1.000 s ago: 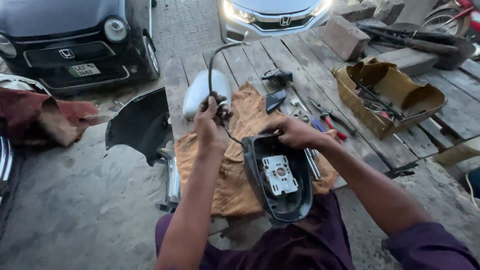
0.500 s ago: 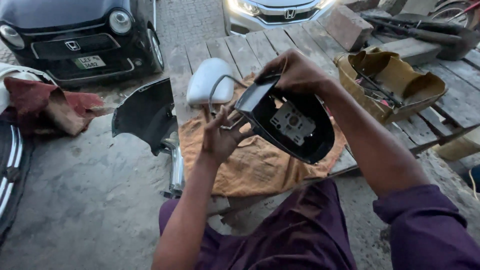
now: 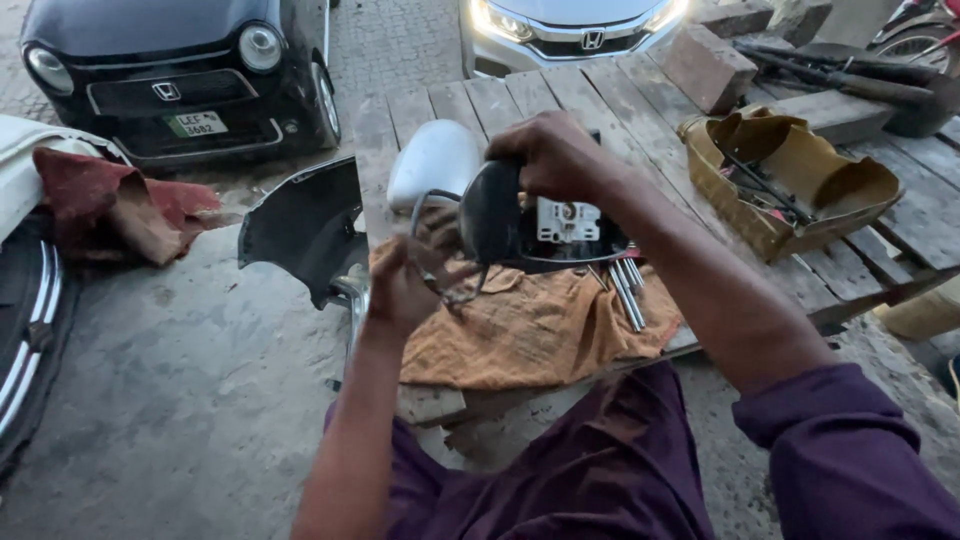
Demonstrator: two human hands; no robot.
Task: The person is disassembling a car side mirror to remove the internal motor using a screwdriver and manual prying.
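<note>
Two hands busy: our right hand (image 3: 555,155) gripped the black mirror housing (image 3: 520,225) above the orange cloth (image 3: 530,330) on the tabletop (image 3: 600,90); left hand (image 3: 400,290) pinched its wire (image 3: 435,205). Housing stripped, white motor exposed; white cover (image 3: 432,160) lay apart, refit pending.

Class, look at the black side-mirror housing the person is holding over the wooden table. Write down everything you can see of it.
The mirror housing is a rounded black shell, apparently plastic, with no glass; a white fitting sits in its open face. It is lifted above the orange cloth, open side facing right. The right hand has its grip over the top edge. A dark cable leaves its left side and loops down to the left hand, which holds it.
</note>
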